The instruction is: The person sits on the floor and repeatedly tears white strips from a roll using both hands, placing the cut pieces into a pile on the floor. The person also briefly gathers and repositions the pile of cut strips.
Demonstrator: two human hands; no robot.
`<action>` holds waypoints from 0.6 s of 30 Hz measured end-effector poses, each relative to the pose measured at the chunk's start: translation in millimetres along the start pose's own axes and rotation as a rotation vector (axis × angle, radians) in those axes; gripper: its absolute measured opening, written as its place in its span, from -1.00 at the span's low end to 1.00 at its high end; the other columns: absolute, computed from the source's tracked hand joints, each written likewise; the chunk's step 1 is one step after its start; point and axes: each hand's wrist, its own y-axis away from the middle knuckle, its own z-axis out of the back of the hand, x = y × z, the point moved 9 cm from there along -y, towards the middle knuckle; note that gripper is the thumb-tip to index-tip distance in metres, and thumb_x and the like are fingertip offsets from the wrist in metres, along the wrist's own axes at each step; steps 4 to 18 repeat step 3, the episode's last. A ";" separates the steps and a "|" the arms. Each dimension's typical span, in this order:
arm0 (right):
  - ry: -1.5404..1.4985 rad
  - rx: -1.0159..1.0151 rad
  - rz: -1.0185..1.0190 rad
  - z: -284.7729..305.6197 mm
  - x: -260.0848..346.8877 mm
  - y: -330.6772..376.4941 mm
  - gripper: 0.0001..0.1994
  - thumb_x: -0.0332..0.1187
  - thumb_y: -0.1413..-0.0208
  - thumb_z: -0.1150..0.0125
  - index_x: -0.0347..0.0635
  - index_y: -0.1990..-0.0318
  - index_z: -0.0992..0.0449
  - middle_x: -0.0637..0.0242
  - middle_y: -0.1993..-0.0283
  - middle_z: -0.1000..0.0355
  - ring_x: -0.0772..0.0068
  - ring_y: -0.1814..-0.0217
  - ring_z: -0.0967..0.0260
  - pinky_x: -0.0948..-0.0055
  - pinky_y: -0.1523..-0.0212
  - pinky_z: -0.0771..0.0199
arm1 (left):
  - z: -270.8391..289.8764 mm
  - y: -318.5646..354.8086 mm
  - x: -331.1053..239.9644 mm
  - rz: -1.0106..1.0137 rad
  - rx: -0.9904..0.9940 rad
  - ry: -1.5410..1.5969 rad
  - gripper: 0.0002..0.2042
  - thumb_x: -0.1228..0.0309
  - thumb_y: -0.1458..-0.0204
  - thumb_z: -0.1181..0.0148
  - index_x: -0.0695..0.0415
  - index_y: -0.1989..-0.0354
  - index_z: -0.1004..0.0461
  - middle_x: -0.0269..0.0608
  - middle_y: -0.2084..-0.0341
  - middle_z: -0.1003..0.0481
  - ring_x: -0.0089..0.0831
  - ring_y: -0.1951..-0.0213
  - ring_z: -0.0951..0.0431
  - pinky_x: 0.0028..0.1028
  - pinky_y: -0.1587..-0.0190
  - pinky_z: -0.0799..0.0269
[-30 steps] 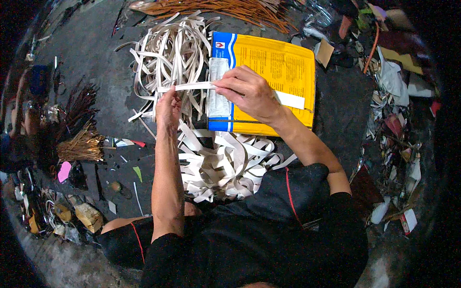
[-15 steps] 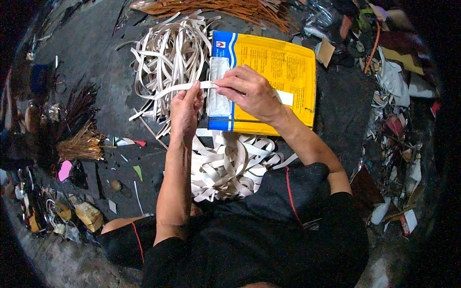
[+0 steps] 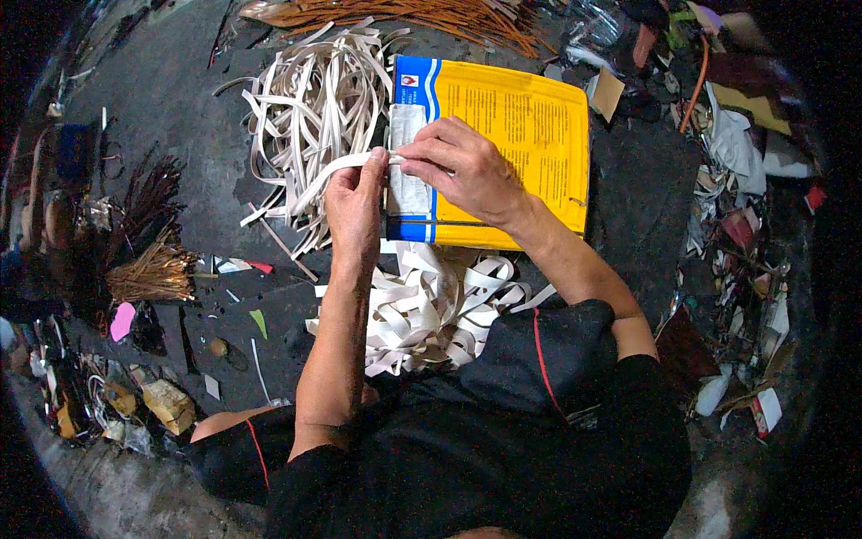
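A flat white strip (image 3: 337, 166) curves out of the loose heap at the left into my hands. My left hand (image 3: 353, 211) pinches it between thumb and fingers. Just to the right, my right hand (image 3: 467, 171) grips the same strip with its fingertips, almost touching the left thumb. Both hands are over the blue edge of a yellow panel (image 3: 548, 135), which has a grey-white pad (image 3: 410, 199) on its left side. Part of the panel is hidden under my right hand and forearm.
A tangled heap of white strips (image 3: 314, 99) lies left of the panel, and a second heap (image 3: 422, 310) lies close to my body. Brown sticks (image 3: 404, 13) are at the far edge. Bundled twigs (image 3: 153, 269) lie left; mixed scraps (image 3: 736, 225) line the right.
My left hand has shifted right, closer to my right hand, along the strip. The white piece that showed on the panel beyond my right wrist is no longer visible.
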 end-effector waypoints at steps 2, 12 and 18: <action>-0.013 0.032 -0.034 -0.6 -2.5 0.8 -0.85 -0.41 0.03 -0.30 -0.19 0.28 -0.58 0.25 0.32 -0.42 0.24 0.24 -0.40 0.35 0.19 -0.45 | 4.1 -2.2 8.4 0.105 0.043 0.001 -0.75 0.23 -0.13 -0.16 0.21 0.36 -0.50 -0.49 0.59 -0.36 -0.72 0.57 -0.18 -0.62 0.53 -0.03; -0.021 0.048 -0.048 -0.2 -3.0 0.8 -0.86 -0.39 0.01 -0.27 -0.18 0.27 -0.58 0.24 0.32 -0.42 0.22 0.22 -0.40 0.33 0.16 -0.45 | 6.4 -7.6 15.4 0.144 0.072 0.086 -0.74 0.24 -0.13 -0.17 0.24 0.35 -0.49 -0.40 0.54 -0.44 -0.65 0.51 -0.31 -0.63 0.45 -0.17; -0.021 0.048 -0.048 -0.2 -3.0 0.8 -0.86 -0.39 0.01 -0.27 -0.18 0.27 -0.58 0.24 0.32 -0.42 0.22 0.22 -0.40 0.33 0.16 -0.45 | 6.4 -7.6 15.4 0.144 0.072 0.086 -0.74 0.24 -0.13 -0.17 0.24 0.35 -0.49 -0.40 0.54 -0.44 -0.65 0.51 -0.31 -0.63 0.45 -0.17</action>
